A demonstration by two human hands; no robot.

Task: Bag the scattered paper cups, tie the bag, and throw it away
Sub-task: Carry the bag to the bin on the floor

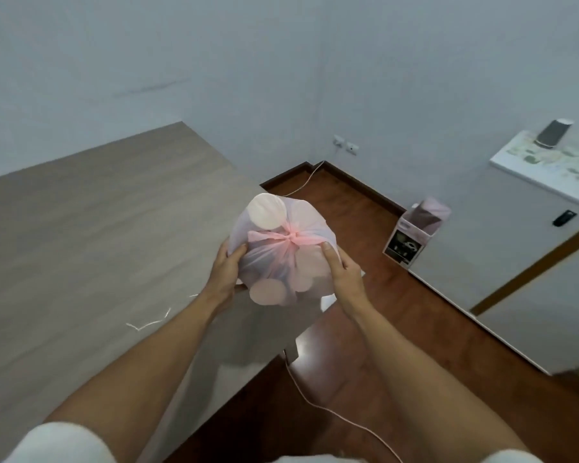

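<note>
Both hands are cupping the bag (281,252): left hand (226,272) at nine o'clock, right hand (343,272) at three, fingers curled on it. Paper cups (267,212) are showing inside; the knot (291,236) is looking tied. Binning is remaining; the lined bin (415,233) is waiting at two o'clock.

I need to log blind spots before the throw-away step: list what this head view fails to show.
- Cup count: the tied bag, gripped by the left hand and right hand, veils the paper cups.
- Bin interior: its pink liner hides it.
- Print on the bin: too small.
- Bag underside: faces away.
</note>
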